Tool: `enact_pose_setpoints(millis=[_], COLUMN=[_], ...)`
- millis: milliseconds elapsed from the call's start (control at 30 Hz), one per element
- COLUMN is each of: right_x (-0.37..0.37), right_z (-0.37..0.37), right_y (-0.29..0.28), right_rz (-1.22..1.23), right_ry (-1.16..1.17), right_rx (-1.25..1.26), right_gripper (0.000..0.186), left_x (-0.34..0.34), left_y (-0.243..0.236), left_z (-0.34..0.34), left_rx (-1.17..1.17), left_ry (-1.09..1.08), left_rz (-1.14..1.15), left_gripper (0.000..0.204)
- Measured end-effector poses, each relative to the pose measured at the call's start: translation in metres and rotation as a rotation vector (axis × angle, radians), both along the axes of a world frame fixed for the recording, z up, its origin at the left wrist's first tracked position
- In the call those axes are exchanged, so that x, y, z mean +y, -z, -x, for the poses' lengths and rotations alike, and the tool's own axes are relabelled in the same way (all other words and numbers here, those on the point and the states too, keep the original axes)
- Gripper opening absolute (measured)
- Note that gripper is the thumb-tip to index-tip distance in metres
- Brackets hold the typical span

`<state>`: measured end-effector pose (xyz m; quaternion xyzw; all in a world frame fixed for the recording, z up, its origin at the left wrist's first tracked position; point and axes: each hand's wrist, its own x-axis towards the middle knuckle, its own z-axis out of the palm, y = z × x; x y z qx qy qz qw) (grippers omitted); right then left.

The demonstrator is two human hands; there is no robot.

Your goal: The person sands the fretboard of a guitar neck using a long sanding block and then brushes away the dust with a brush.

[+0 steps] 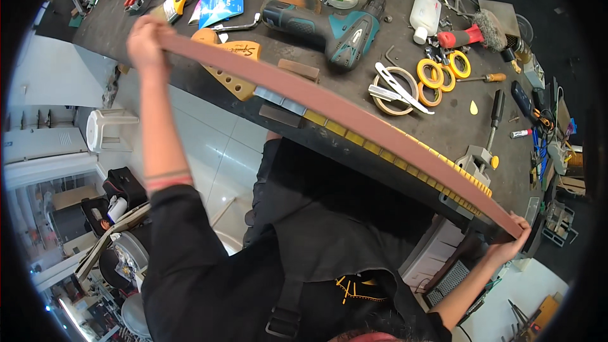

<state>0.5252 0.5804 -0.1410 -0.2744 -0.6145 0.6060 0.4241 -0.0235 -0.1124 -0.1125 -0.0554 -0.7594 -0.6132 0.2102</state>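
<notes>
My left hand [147, 44] is closed on the upper-left end of a long, flat reddish-brown bar [316, 106]. My right hand [516, 240] is closed on its lower-right end. The bar lies diagonally over a guitar neck [363, 140] along the bench's front edge. The neck's fretboard is covered in yellow between the frets, and its bare wooden headstock [234, 81] shows at the upper left, partly hidden by the bar. Whether the bar touches the frets is unclear. A clamp [478, 161] stands by the neck's right end.
The dark bench [437, 130] carries a cordless drill [348, 38], several tape rolls [430, 75], a white bottle [424, 16], a wire brush [487, 31], a paintbrush [174, 6] and cables. A white stool [101, 126] and bags [123, 193] are on the left.
</notes>
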Motion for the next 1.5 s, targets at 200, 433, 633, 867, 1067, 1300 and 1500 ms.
enact_pose_setpoints(millis=[200,433,633,867,1067,1300,1500], right_x=[0.144,0.029,0.175,0.039,0.181,0.023,0.151], right_z=[-0.095,-0.006,-0.121,-0.009,-0.125,0.004,-0.101], right_y=[0.004,0.007,0.005,0.014,0.012,0.006,0.007], right_rz=[0.142,0.094,0.160,0.156,0.094,0.119,0.093], right_ry=[0.440,-0.070,0.488,-0.071,0.512,0.040,0.426], right_rx=[0.069,0.086,0.081,0.076,-0.002,0.021,0.029], right_gripper=[0.031,0.038,0.038,0.035,0.041,0.036,0.043], left_x=[0.121,0.003,0.139,0.013,0.152,0.012,0.137], left_y=[0.003,0.005,-0.009,0.002,-0.011,0.001,-0.001], left_z=[-0.052,0.017,-0.073,0.019,-0.091,0.015,-0.068], left_rx=[0.043,-0.042,0.127,-0.012,-0.041,-0.028,0.152], left_ry=[0.370,0.054,0.338,0.038,0.322,0.019,0.249], left_rz=[0.173,-0.074,0.216,0.000,0.183,-0.073,0.225], left_gripper=[0.019,0.019,0.019,0.018,0.020,0.018,0.017])
